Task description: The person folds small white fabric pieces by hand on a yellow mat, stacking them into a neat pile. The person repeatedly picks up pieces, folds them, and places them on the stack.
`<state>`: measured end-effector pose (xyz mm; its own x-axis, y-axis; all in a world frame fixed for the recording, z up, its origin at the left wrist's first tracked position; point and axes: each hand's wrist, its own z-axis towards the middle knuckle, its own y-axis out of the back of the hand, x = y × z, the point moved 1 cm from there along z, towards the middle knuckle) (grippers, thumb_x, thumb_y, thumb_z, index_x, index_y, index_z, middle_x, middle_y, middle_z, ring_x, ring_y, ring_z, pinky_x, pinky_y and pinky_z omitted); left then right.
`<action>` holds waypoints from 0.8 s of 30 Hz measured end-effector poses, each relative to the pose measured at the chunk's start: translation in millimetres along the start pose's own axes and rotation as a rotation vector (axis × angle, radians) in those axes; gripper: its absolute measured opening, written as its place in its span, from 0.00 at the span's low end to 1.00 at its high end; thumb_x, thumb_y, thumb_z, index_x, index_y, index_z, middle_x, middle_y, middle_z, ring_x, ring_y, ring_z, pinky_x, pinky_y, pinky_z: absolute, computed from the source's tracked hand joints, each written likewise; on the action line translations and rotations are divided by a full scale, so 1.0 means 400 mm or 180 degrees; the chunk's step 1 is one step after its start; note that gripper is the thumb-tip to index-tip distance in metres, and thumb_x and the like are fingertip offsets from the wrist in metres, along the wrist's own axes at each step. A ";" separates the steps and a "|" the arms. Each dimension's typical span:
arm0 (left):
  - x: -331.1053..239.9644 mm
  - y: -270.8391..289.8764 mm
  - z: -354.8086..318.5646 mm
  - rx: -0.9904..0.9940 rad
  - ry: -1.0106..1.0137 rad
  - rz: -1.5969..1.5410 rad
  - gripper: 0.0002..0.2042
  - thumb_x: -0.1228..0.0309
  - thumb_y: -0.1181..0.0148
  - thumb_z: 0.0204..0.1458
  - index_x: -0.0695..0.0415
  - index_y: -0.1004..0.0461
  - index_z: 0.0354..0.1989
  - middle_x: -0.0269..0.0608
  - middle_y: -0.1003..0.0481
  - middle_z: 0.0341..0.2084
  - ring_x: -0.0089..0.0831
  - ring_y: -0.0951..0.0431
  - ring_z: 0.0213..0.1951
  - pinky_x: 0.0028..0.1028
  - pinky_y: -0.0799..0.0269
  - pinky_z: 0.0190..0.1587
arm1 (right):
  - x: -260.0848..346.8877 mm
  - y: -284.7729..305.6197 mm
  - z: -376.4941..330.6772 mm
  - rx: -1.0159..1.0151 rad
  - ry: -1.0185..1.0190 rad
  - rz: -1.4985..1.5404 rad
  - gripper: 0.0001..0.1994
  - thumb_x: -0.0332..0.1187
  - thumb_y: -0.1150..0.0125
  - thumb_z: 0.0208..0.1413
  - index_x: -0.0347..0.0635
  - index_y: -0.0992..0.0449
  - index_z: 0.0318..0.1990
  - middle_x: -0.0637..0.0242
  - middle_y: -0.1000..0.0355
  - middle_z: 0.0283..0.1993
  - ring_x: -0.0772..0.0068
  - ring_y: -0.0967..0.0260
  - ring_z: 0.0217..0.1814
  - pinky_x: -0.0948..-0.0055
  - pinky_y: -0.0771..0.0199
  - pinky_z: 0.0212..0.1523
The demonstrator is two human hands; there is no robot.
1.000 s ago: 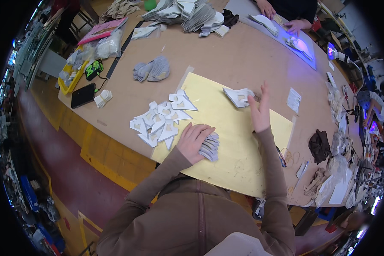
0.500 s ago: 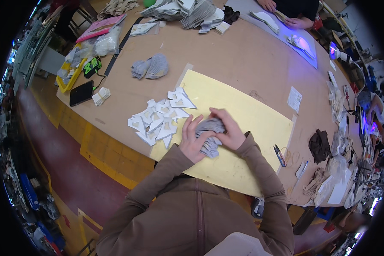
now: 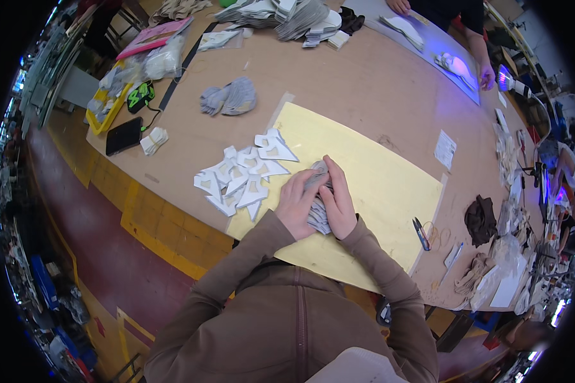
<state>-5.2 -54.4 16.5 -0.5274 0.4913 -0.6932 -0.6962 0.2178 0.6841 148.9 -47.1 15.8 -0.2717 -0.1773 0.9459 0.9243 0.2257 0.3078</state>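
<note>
One stack of grey cut pieces [image 3: 317,203] lies on the yellow sheet [image 3: 390,191], long axis running near to far. Left hand [image 3: 296,203] and right hand [image 3: 338,205] clasp it, fingers curled around it. White paper shapes [image 3: 239,179] lie just left on the counter [image 3: 364,83].

What I cannot see well from the head camera

My left hand [image 3: 295,203] and right hand [image 3: 338,203] cover most of the grey stack of cut pieces [image 3: 317,214], so I cannot count the pieces or tell their shape. The co-worker's hand [image 3: 487,76] at the far edge shows, but the body is cut off by the top rim. The small items on the right end of the table [image 3: 377,83] are bent and too small to tell. The black phone [image 3: 124,135] screen is unreadable.
</note>
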 end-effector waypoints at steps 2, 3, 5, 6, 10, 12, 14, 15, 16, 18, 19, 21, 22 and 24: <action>0.037 -0.019 -0.008 -0.0198 0.0063 -0.0379 0.54 0.59 0.26 0.33 0.57 0.54 0.69 0.56 0.47 0.63 0.57 0.46 0.65 0.48 0.48 0.65 | 0.008 -0.005 0.013 -0.0135 -0.0278 0.0357 0.33 0.27 0.53 0.61 0.35 0.58 0.71 0.47 0.56 0.72 0.52 0.58 0.75 0.62 0.57 0.72; 0.046 -0.031 -0.015 -0.0260 0.0140 -0.0487 0.54 0.58 0.26 0.33 0.56 0.53 0.70 0.57 0.48 0.64 0.57 0.47 0.66 0.49 0.50 0.65 | 0.012 -0.005 0.016 -0.0200 -0.0414 0.0537 0.33 0.26 0.54 0.61 0.34 0.58 0.71 0.47 0.56 0.73 0.52 0.59 0.76 0.62 0.57 0.73; 0.040 -0.031 -0.017 -0.0393 0.0307 -0.0693 0.53 0.57 0.27 0.34 0.55 0.53 0.70 0.57 0.50 0.65 0.57 0.50 0.67 0.52 0.54 0.66 | 0.018 -0.001 0.018 -0.0059 -0.0418 0.0953 0.34 0.28 0.53 0.61 0.34 0.61 0.72 0.46 0.59 0.74 0.51 0.64 0.77 0.62 0.61 0.73; 0.031 -0.029 -0.017 -0.0311 0.0277 -0.0322 0.53 0.56 0.27 0.35 0.55 0.52 0.70 0.58 0.51 0.66 0.58 0.51 0.67 0.53 0.56 0.66 | 0.021 0.001 0.018 0.0017 -0.0418 0.1162 0.35 0.28 0.52 0.61 0.34 0.62 0.72 0.46 0.61 0.75 0.51 0.66 0.78 0.61 0.62 0.74; 0.009 -0.017 -0.018 -0.0199 0.0282 0.0287 0.51 0.55 0.28 0.37 0.54 0.50 0.70 0.59 0.55 0.68 0.60 0.56 0.69 0.58 0.62 0.67 | 0.031 0.003 0.002 0.0141 -0.0026 0.0340 0.38 0.31 0.50 0.59 0.34 0.63 0.72 0.46 0.66 0.76 0.52 0.73 0.79 0.61 0.69 0.75; 0.006 -0.013 -0.025 -0.0202 0.0407 0.0210 0.50 0.58 0.29 0.37 0.54 0.50 0.70 0.57 0.57 0.69 0.61 0.58 0.69 0.58 0.64 0.67 | 0.025 0.010 -0.009 -0.0105 0.0016 0.0121 0.39 0.32 0.49 0.59 0.34 0.64 0.72 0.47 0.67 0.76 0.53 0.74 0.80 0.61 0.71 0.75; -0.013 0.007 -0.036 -0.0132 0.0603 0.0203 0.49 0.65 0.30 0.36 0.52 0.51 0.70 0.55 0.59 0.70 0.60 0.60 0.70 0.57 0.66 0.68 | 0.021 0.032 -0.020 -0.0204 0.0049 0.0391 0.40 0.32 0.49 0.58 0.33 0.64 0.72 0.48 0.66 0.76 0.53 0.73 0.79 0.61 0.71 0.75; -0.003 0.008 -0.045 -0.0135 0.0524 0.0222 0.49 0.65 0.30 0.37 0.53 0.51 0.70 0.55 0.59 0.70 0.60 0.61 0.70 0.58 0.65 0.68 | 0.019 0.041 -0.027 -0.0255 0.0065 0.0525 0.40 0.32 0.49 0.57 0.33 0.64 0.72 0.48 0.66 0.76 0.53 0.73 0.79 0.60 0.71 0.75; 0.010 0.010 -0.055 -0.0133 0.0449 0.0237 0.48 0.65 0.31 0.37 0.54 0.51 0.70 0.54 0.59 0.70 0.61 0.61 0.70 0.58 0.64 0.68 | 0.019 0.043 -0.035 -0.0159 0.0055 0.0564 0.40 0.33 0.48 0.57 0.33 0.64 0.72 0.47 0.66 0.76 0.53 0.72 0.79 0.60 0.70 0.75; 0.015 0.003 -0.064 -0.0173 0.0410 0.0274 0.47 0.66 0.32 0.38 0.55 0.50 0.70 0.54 0.58 0.70 0.61 0.60 0.70 0.58 0.62 0.67 | 0.019 0.044 -0.056 0.0028 0.0035 0.0643 0.41 0.34 0.46 0.56 0.33 0.63 0.72 0.46 0.67 0.76 0.51 0.72 0.79 0.60 0.70 0.75; 0.005 -0.004 -0.062 -0.0224 0.0456 0.0293 0.46 0.67 0.33 0.39 0.56 0.49 0.70 0.54 0.58 0.70 0.61 0.60 0.70 0.58 0.60 0.67 | 0.018 0.042 -0.062 0.0131 0.0025 0.0681 0.42 0.34 0.45 0.56 0.32 0.63 0.72 0.46 0.68 0.76 0.50 0.72 0.79 0.59 0.69 0.75; -0.008 -0.027 -0.064 -0.0167 0.0491 0.0422 0.43 0.67 0.34 0.40 0.57 0.47 0.68 0.54 0.56 0.70 0.62 0.59 0.69 0.58 0.61 0.67 | 0.020 0.025 -0.065 0.0336 0.0235 0.0104 0.44 0.35 0.42 0.55 0.33 0.63 0.72 0.44 0.70 0.76 0.45 0.72 0.79 0.58 0.67 0.74; -0.013 -0.045 -0.065 -0.0056 0.0473 0.0524 0.41 0.66 0.35 0.41 0.58 0.46 0.67 0.55 0.55 0.69 0.64 0.59 0.69 0.58 0.63 0.68 | 0.021 0.016 -0.066 0.0430 0.0337 -0.0191 0.44 0.36 0.41 0.54 0.34 0.63 0.72 0.43 0.71 0.76 0.43 0.72 0.78 0.58 0.66 0.74; -0.023 -0.058 -0.078 0.0036 0.0453 0.0709 0.39 0.67 0.36 0.41 0.59 0.43 0.66 0.54 0.53 0.68 0.63 0.56 0.68 0.57 0.61 0.67 | 0.019 0.004 -0.067 0.0278 0.0275 -0.0238 0.45 0.36 0.39 0.53 0.35 0.62 0.72 0.42 0.72 0.76 0.39 0.71 0.78 0.54 0.63 0.73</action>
<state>0.7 -90.5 -0.1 -0.7308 0.4047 -0.5496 -0.5501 0.1274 0.8253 155.5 -73.7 20.8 -0.3114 -0.2779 0.9088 0.8744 0.2906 0.3885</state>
